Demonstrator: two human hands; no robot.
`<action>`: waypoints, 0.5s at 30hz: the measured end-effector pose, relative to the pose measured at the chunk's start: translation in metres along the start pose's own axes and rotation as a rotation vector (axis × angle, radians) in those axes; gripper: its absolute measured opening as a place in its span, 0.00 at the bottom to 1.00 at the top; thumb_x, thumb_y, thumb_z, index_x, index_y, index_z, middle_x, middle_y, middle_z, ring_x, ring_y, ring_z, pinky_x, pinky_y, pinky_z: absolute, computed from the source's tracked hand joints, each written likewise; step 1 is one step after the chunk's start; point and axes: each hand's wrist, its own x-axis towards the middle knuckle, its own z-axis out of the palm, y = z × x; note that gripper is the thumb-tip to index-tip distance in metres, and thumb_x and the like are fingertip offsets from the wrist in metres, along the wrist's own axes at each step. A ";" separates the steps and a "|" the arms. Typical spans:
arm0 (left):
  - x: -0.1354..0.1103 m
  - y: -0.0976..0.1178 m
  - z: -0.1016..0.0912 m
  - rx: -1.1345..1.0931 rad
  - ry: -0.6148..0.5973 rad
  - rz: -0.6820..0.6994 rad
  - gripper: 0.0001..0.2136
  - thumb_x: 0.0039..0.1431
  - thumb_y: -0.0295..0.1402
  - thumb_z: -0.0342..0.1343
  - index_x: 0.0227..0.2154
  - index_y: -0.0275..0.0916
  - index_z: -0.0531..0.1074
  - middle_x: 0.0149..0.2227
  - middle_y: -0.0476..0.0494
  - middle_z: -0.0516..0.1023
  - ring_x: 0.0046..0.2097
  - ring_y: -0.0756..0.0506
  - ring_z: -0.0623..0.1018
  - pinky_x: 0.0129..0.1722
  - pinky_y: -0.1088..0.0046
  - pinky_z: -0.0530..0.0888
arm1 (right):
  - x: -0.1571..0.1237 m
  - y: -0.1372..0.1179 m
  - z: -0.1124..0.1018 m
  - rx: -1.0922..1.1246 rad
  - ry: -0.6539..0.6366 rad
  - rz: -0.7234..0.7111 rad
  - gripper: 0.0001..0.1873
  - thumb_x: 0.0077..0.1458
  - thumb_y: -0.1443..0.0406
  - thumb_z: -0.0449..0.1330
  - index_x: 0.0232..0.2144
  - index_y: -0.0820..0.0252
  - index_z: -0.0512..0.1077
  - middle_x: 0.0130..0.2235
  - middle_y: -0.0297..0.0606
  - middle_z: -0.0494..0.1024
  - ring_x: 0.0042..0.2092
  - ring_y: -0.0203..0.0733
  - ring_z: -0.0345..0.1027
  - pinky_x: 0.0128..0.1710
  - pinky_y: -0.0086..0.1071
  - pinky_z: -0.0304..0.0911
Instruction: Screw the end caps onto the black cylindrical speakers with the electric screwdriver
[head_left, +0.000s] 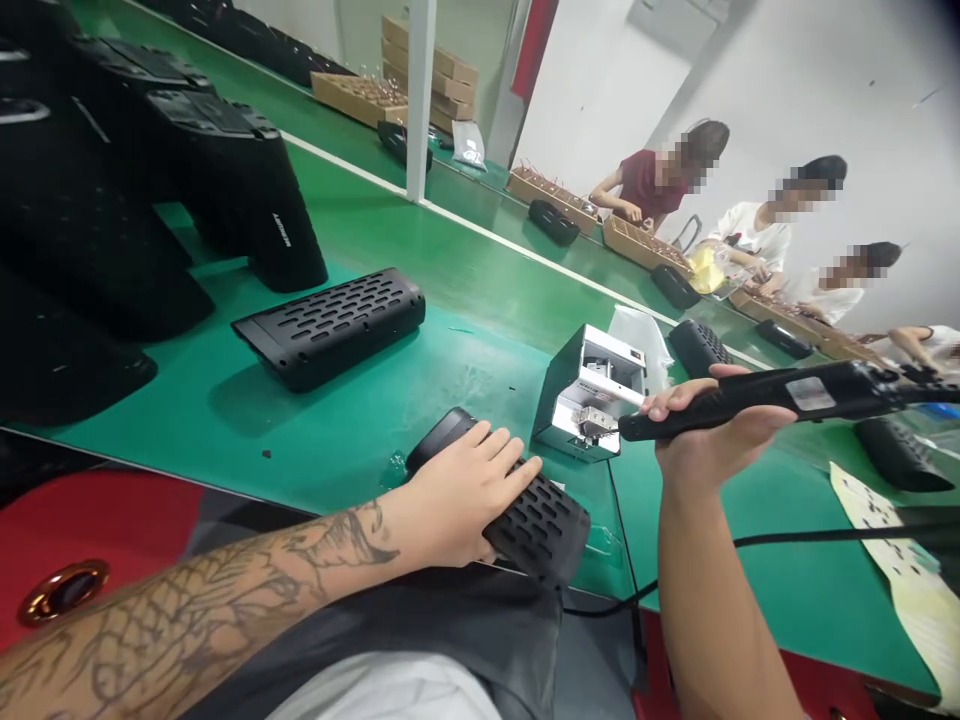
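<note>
The left hand lies palm-down on a black perforated speaker housing at the near edge of the green table mat. Its four fingers are stretched out and slightly spread across the top of the housing, not curled round it. The thumb is hidden beneath the palm, so whether it hooks the near side cannot be told. The housing runs from under the wrist out to the right, and its right end stands clear of the fingertips.

The right hand is clenched around a black electric screwdriver, held nearly level above the table, with the fingers wrapped over the top of the barrel. The tip points left, just beside the front of a small silver screw feeder box. The far right end of the tool is blurred among other dark parts. A black cable crosses the mat below the forearm; where it ends is not visible.

A second black perforated housing lies farther left, well apart from both hands. Large black moulded casings stand at the far left, partly cut off. A printed paper sheet lies at the right edge. Other people sit at the far right of the line.
</note>
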 end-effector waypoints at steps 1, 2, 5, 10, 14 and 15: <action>-0.005 0.003 0.002 0.039 0.025 -0.057 0.59 0.50 0.55 0.90 0.79 0.32 0.74 0.65 0.21 0.85 0.65 0.18 0.83 0.71 0.39 0.75 | -0.001 -0.001 -0.001 0.000 0.005 0.006 0.46 0.63 0.19 0.65 0.45 0.54 0.76 0.23 0.26 0.74 0.18 0.42 0.68 0.19 0.38 0.72; -0.011 0.005 0.002 0.065 0.045 -0.101 0.57 0.54 0.59 0.87 0.79 0.32 0.74 0.62 0.21 0.85 0.64 0.18 0.83 0.68 0.40 0.77 | -0.002 -0.001 -0.003 0.001 0.010 0.012 0.46 0.63 0.19 0.65 0.45 0.55 0.76 0.23 0.26 0.74 0.18 0.42 0.68 0.19 0.37 0.72; -0.030 -0.002 -0.012 0.032 0.091 -0.170 0.44 0.72 0.66 0.71 0.76 0.37 0.79 0.57 0.25 0.88 0.56 0.23 0.87 0.58 0.46 0.81 | -0.007 0.000 -0.006 0.009 0.030 0.014 0.46 0.64 0.19 0.64 0.46 0.55 0.76 0.23 0.25 0.74 0.19 0.41 0.68 0.20 0.36 0.72; -0.060 -0.042 -0.046 -0.099 0.349 -0.302 0.27 0.83 0.58 0.60 0.73 0.49 0.82 0.62 0.36 0.91 0.58 0.28 0.90 0.57 0.51 0.86 | -0.013 0.010 -0.009 0.025 0.022 -0.002 0.47 0.61 0.19 0.69 0.46 0.55 0.78 0.24 0.26 0.76 0.20 0.42 0.70 0.22 0.38 0.74; -0.086 -0.057 -0.046 -0.252 0.562 -0.621 0.11 0.80 0.44 0.62 0.53 0.47 0.84 0.51 0.44 0.93 0.50 0.37 0.93 0.55 0.59 0.89 | -0.015 0.016 -0.007 0.045 0.026 -0.011 0.45 0.62 0.21 0.69 0.46 0.55 0.79 0.24 0.27 0.76 0.19 0.42 0.69 0.22 0.38 0.74; -0.093 -0.058 -0.042 -0.294 0.622 -0.694 0.07 0.78 0.41 0.63 0.47 0.46 0.82 0.48 0.46 0.92 0.48 0.38 0.93 0.53 0.60 0.90 | -0.016 0.017 -0.007 0.047 0.026 -0.011 0.45 0.62 0.21 0.69 0.46 0.55 0.79 0.24 0.27 0.76 0.19 0.42 0.69 0.22 0.38 0.74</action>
